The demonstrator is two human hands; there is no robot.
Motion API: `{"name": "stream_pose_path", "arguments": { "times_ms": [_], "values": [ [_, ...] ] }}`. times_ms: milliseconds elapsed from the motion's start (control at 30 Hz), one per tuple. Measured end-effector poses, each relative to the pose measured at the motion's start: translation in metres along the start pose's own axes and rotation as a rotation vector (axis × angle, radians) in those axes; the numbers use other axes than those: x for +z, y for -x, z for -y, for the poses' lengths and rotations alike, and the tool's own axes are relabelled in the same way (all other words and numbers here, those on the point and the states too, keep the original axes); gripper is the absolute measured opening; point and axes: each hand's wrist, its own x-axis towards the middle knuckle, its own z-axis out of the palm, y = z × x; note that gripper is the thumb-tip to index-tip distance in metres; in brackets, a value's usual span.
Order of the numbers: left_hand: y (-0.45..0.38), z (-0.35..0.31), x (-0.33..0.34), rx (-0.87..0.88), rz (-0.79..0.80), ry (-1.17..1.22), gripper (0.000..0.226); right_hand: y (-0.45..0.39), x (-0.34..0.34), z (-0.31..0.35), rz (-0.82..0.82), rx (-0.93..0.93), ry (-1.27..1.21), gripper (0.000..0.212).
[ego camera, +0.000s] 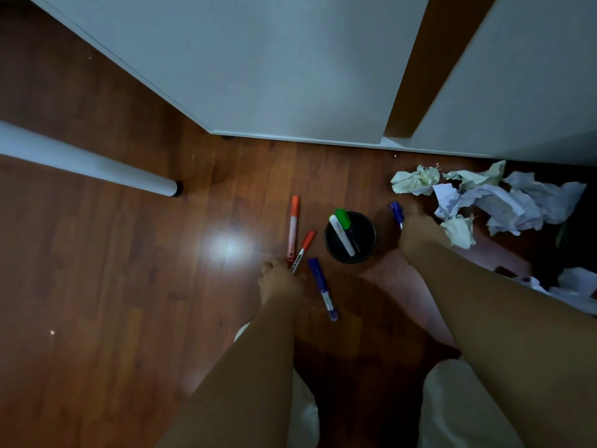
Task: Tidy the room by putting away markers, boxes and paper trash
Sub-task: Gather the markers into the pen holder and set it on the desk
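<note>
Head view | left hand (279,281) pinching orange markers (298,250), caps pointing away | right hand (416,232) gripping blue marker (396,212), cap away

Glossy wood floor (129,286), crumpled paper (504,202), smooth plastic markers (294,224).

The brown wooden floor (113,286) is wide open on the left, so a hand could slide there easily. A white round table leg (87,164) slants across the far left. White cabinet doors (290,76) block the way at the back. In the middle, a round black cup (350,237) stands between loose pens, with little gaps on both sides. On the right, a pile of crumpled white paper (491,202) fills the floor.
</note>
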Motion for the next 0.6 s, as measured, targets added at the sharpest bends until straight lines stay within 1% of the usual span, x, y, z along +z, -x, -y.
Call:
{"name": "stream_pose_path", "arguments": {
  "times_ms": [67,133,200,300,367,467,533,600],
  "values": [
    [-0.007,-0.004,0.004,0.046,0.024,-0.028,0.052,-0.001,0.002,0.000,0.003,0.001,0.001,0.039],
    [-0.011,-0.009,0.006,0.078,0.060,-0.095,0.040,0.002,0.000,-0.001,0.036,-0.007,-0.011,0.036],
    [-0.014,-0.009,0.008,0.090,0.090,-0.124,0.029,0.008,-0.004,-0.002,0.043,-0.002,-0.091,0.030],
    [-0.012,-0.007,0.011,0.135,0.104,-0.117,0.023,0.022,-0.013,-0.004,-0.039,0.003,-0.285,0.016],
    [-0.003,-0.005,0.007,0.150,0.094,-0.097,0.019,0.031,-0.022,-0.004,-0.084,-0.005,-0.379,0.012],
    [0.016,0.003,-0.008,0.214,0.029,0.056,0.013,0.043,-0.040,0.006,-0.137,-0.009,-0.567,0.008],
    [0.030,0.005,-0.019,0.259,0.030,0.225,0.008,0.047,-0.053,0.019,-0.077,-0.010,-0.763,0.008],
    [0.042,0.002,-0.027,0.292,0.045,0.355,0.021,0.050,-0.065,0.033,0.033,-0.011,-0.901,0.007]
  ]
}}
